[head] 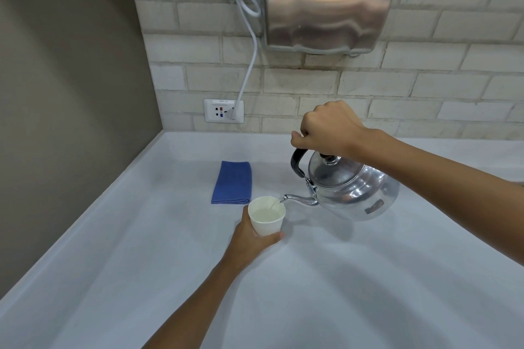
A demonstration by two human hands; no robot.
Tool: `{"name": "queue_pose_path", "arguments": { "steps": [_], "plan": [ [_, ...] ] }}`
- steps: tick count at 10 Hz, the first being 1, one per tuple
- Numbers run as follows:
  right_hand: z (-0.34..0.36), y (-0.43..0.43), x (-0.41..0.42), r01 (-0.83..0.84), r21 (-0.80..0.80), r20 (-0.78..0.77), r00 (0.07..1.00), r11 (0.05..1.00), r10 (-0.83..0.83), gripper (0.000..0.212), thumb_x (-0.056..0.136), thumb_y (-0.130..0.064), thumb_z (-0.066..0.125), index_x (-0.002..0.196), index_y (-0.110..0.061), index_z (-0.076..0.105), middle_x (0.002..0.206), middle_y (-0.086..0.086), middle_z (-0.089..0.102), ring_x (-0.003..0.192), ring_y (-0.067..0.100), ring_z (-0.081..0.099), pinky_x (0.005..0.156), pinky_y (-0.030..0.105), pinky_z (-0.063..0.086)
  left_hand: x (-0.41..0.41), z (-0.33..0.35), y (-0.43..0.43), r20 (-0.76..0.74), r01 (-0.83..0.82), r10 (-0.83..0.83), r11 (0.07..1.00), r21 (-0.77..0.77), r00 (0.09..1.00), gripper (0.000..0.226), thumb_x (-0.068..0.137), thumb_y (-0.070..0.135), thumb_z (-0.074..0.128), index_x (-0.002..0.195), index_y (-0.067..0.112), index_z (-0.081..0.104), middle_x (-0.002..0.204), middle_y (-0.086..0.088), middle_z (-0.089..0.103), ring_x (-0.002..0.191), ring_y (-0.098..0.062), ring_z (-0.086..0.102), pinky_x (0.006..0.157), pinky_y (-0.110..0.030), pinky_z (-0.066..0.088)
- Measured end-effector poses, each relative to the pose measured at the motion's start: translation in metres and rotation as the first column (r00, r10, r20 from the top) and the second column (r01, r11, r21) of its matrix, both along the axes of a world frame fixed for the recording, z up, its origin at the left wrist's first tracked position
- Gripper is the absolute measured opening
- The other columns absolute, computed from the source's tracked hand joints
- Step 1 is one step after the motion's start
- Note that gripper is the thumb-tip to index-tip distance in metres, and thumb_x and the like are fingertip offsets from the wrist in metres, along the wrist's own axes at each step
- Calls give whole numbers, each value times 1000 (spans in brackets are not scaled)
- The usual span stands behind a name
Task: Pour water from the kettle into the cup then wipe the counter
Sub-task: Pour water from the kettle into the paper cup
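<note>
Right hand [329, 127] clamps the handle of the tilted kettle [354, 193], its spout at the rim of the cup [266, 218], which the left hand [252, 238] wraps on the counter [368, 278]. Water already stands high, so tipping further risks overflow. A blue cloth [232, 182] lies just behind the cup, a dryer [329, 4] on the brick wall [425, 85].

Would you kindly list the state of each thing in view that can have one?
Shiny metal kettle: lifted, tilted, lid on, pouring.
White paper cup: upright, partly filled.
Folded blue cloth: lying flat, untouched.
White power cord: plugged into the white wall socket.
Left hand: grip around the cup.
Right hand: grip closed on the kettle's handle.
</note>
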State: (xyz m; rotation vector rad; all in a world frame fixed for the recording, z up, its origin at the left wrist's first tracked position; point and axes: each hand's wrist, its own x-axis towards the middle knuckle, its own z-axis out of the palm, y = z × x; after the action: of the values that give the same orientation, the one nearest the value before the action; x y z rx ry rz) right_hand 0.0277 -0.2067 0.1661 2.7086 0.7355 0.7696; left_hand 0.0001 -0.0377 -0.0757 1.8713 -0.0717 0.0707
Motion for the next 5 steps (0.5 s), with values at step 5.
{"name": "queue_pose_path", "arguments": {
  "steps": [5],
  "plan": [
    [-5, 0, 2, -11, -5, -11, 1000, 1000, 11, 54, 83, -33, 49, 42, -13, 21, 39, 0, 21, 39, 17, 16, 44, 23, 14, 0, 1, 0, 2, 1, -1, 1000, 10, 1000, 81, 55, 42, 85, 118, 39, 35, 113, 14, 55, 104, -13, 54, 81, -23, 43]
  ]
}}
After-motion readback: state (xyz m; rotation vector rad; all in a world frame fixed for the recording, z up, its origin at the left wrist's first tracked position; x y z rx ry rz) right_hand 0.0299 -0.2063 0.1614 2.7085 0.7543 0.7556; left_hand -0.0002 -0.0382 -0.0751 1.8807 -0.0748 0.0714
